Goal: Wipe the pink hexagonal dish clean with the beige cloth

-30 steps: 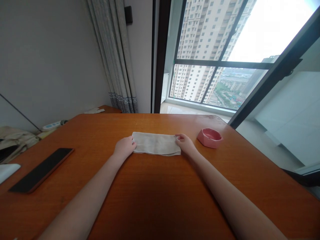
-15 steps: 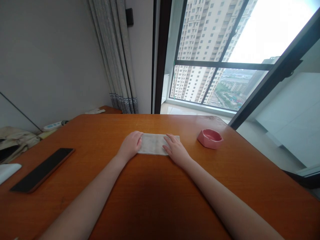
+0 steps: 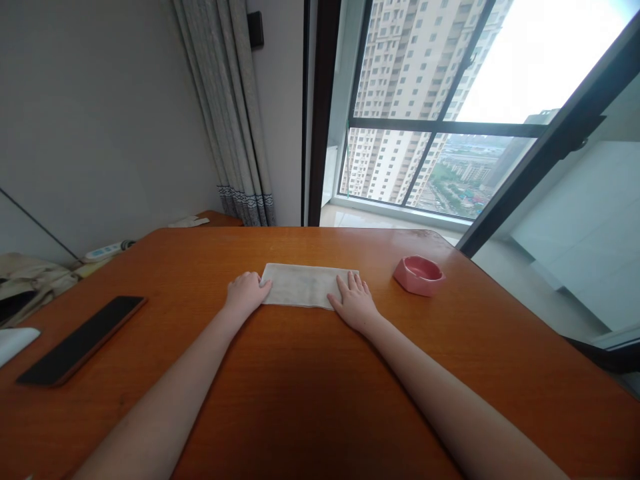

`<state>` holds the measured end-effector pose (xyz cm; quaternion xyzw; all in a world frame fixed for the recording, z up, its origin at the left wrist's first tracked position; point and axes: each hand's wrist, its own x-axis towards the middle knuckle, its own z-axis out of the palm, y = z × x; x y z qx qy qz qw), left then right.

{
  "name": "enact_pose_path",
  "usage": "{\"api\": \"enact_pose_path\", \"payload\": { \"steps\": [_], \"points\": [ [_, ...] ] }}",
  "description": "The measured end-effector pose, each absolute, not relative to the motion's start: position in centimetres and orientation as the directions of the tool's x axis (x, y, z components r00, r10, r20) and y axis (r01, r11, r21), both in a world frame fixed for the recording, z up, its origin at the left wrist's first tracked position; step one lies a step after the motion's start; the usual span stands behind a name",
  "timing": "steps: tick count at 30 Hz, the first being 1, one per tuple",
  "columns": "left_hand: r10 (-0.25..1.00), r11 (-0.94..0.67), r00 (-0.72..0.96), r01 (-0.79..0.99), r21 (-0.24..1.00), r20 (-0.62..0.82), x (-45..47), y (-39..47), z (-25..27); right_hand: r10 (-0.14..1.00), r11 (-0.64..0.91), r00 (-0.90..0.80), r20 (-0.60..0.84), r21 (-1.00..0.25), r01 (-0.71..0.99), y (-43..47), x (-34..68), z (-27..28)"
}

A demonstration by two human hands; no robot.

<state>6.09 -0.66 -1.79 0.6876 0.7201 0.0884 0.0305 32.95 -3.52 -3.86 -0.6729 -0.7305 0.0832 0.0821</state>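
Note:
A pale, off-white cloth (image 3: pixel 300 287) lies flat as a wide strip on the wooden table, its long side running left to right. My left hand (image 3: pixel 245 293) is at its left end, fingers curled at the edge and thumb lying over the cloth. Spread over the right end is my right hand (image 3: pixel 356 303), palm down, its fingers apart and pressing on the fabric. To the right of that hand sits a pink angular bowl (image 3: pixel 419 277), which neither hand touches.
The brown wooden table (image 3: pixel 310 400) fills the lower view. A dark flat rectangular object (image 3: pixel 83 340) lies on its left side, near a white item (image 3: pixel 15 345) at the edge. A power strip (image 3: pixel 105 251) and bunched fabric (image 3: pixel 35 277) are beyond the left edge.
My left hand has moved left, and more of the cloth's left end shows. My right hand has shifted slightly right, with its fingers turned further forward.

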Motion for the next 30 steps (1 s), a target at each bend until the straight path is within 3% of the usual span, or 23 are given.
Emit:
{"api": "enact_pose_path", "payload": {
  "steps": [2,4,9,11,13,16,19,27,30],
  "points": [
    [1.0,0.005,-0.007,0.983,0.182,0.009,6.1,-0.6,-1.5,0.996,0.094,-0.087,0.036,-0.255,0.962,-3.5,33.0,-3.8],
    [0.999,-0.013,0.002,0.974,0.225,0.051,5.9,-0.6,-1.3,0.991,0.129,-0.11,0.083,-0.292,0.948,-3.4,33.3,-3.6],
    [0.89,-0.033,-0.177,0.895,0.446,0.421,5.7,-1.1,0.1,0.965,0.229,-0.165,0.205,-0.349,0.909,-3.3,33.5,-3.2],
    [0.821,-0.165,-0.172,0.841,0.516,0.544,6.9,-1.8,0.6,0.957,0.269,-0.205,0.204,-0.365,0.891,-3.4,33.1,-3.4],
    [0.804,-0.336,-0.059,0.776,0.534,0.591,8.8,-2.6,0.5,0.947,0.311,-0.248,0.206,-0.381,0.871,-3.5,32.6,-3.6],
    [0.811,-0.52,0.216,0.693,0.499,0.544,12.0,-3.5,-0.6,0.928,0.363,-0.291,0.234,-0.382,0.85,-3.7,32.0,-3.8],
    [0.79,-0.597,0.391,0.664,0.45,0.472,14.1,-3.8,-1.8,0.917,0.387,-0.305,0.256,-0.388,0.836,-3.8,31.7,-3.9],
    [0.751,-0.659,0.505,0.604,0.448,0.424,15.0,-4.5,-2.1,0.909,0.404,-0.301,0.287,-0.431,0.807,-3.5,31.9,-4.2],
    [0.746,-0.666,0.519,0.582,0.467,0.418,14.5,-5.0,-1.7,0.909,0.366,-0.2,0.366,-0.472,0.802,-3.5,32.1,-3.5]
  ]
}}
